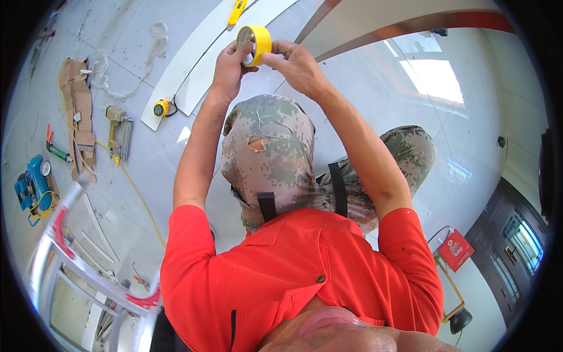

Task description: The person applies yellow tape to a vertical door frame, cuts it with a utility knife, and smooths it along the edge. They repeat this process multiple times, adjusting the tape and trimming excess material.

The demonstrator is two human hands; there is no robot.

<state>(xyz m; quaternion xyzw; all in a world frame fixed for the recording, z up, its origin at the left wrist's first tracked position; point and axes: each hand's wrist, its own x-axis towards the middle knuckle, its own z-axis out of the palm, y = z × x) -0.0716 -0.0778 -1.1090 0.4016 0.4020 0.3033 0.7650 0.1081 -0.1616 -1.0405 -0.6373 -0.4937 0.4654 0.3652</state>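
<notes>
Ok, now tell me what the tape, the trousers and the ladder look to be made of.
Tape: probably plastic film, smooth and slightly shiny on its yellow face.
Trousers: matte woven cloth, judging by the soft folds and frayed tear.
Ladder: likely bare aluminium, silver with bright highlights; the red joints could be plastic or painted metal, the look leaves it open.

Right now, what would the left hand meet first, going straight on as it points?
The left hand already holds the yellow tape roll; beyond it, the yellow-handled tool on the white strip seems first in line, though depth is unclear and the hand might pass above.
</notes>
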